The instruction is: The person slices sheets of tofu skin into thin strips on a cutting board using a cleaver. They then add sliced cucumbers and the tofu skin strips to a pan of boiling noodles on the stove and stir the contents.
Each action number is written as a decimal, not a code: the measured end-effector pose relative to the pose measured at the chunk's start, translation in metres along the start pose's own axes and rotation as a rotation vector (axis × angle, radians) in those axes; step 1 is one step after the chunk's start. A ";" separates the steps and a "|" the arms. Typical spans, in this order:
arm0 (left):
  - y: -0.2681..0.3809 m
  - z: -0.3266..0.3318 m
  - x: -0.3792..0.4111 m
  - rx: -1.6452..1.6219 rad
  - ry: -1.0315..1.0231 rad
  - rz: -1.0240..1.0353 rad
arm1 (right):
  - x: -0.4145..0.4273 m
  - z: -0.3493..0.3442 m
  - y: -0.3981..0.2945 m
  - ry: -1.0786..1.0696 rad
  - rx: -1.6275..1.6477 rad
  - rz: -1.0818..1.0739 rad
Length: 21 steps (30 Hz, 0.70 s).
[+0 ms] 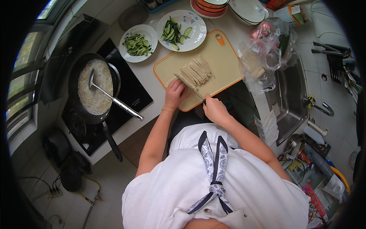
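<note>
A pale cutting board with an orange rim (226,64) lies before me on the counter. On it, thin pale strips, perhaps tofu sheet, (197,70) lie in a slanting row. My right hand (216,110) grips the dark handle of a kitchen knife (190,86), whose blade stands edge down at the near left end of the row. Beside the blade, my left hand (175,93) rests with bent fingers on the uncut pale piece, which it mostly hides. Beyond the board are a plate of cucumber strips (137,45) and a larger plate of cucumber slices (171,33).
At left, a wok of noodles in whitish liquid (95,83) sits on a black cooktop (134,91), with a metal ladle (114,100) in it. Plastic bags of food (266,54) stand between the board and the sink (291,97). Stacked bowls (209,10) and plates (247,11) stand behind.
</note>
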<state>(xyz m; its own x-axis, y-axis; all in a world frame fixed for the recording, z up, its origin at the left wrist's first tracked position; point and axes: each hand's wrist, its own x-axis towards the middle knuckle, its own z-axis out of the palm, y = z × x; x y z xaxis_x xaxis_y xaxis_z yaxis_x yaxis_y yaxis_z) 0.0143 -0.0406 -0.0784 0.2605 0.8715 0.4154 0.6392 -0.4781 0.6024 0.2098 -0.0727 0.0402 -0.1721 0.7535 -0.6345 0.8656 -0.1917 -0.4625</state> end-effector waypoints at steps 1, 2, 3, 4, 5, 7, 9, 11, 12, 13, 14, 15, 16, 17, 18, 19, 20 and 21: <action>0.000 0.001 0.000 -0.008 0.001 -0.003 | 0.006 0.001 0.000 0.013 -0.007 -0.003; 0.001 0.002 0.000 -0.016 0.002 -0.007 | 0.014 0.003 0.000 0.026 -0.015 -0.007; 0.000 0.002 0.000 -0.012 0.007 -0.003 | 0.020 0.006 0.000 0.042 -0.020 -0.012; -0.001 0.003 0.000 -0.008 0.013 0.001 | 0.023 0.011 -0.001 0.040 -0.024 0.018; -0.001 0.003 -0.001 -0.004 0.019 0.006 | 0.025 0.018 -0.002 0.038 -0.027 0.047; 0.001 0.001 -0.001 -0.007 0.004 -0.001 | 0.028 0.024 0.005 0.062 0.003 0.028; 0.005 -0.002 -0.001 -0.037 -0.007 -0.012 | 0.038 0.023 0.018 0.120 0.083 -0.058; 0.009 -0.007 0.007 -0.087 0.003 -0.014 | 0.043 0.007 0.031 0.059 0.262 -0.080; 0.012 -0.008 0.007 -0.105 0.016 -0.023 | 0.042 -0.003 0.033 -0.002 0.290 -0.060; 0.011 -0.009 0.006 -0.087 0.014 -0.018 | 0.037 -0.006 0.033 0.015 0.226 -0.133; 0.009 -0.010 0.004 -0.069 0.012 -0.011 | 0.032 -0.007 0.029 0.051 0.202 -0.142; 0.009 -0.011 -0.001 -0.054 0.003 -0.010 | 0.024 -0.005 0.023 0.081 0.181 -0.145; 0.008 -0.010 -0.003 -0.048 0.001 -0.011 | 0.017 -0.003 0.017 0.112 0.161 -0.149; 0.007 -0.009 -0.005 -0.043 -0.001 -0.012 | 0.010 0.000 0.012 0.098 0.111 -0.131; 0.006 -0.008 -0.005 -0.039 0.002 -0.010 | 0.005 0.001 0.008 0.087 0.057 -0.114; 0.004 -0.007 -0.005 -0.038 -0.001 -0.008 | 0.001 0.003 0.005 0.076 0.003 -0.098; 0.002 -0.007 -0.006 -0.036 -0.003 -0.005 | -0.003 0.005 0.004 0.068 -0.022 -0.087; 0.001 -0.007 -0.007 -0.036 -0.008 -0.008 | -0.006 0.006 0.003 0.062 -0.018 -0.071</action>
<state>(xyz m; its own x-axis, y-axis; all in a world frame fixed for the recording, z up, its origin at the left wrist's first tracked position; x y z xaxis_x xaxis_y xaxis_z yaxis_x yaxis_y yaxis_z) 0.0082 -0.0482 -0.0756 0.2619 0.8760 0.4051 0.6148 -0.4749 0.6297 0.2105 -0.0816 0.0387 -0.2051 0.8022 -0.5607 0.8607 -0.1249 -0.4935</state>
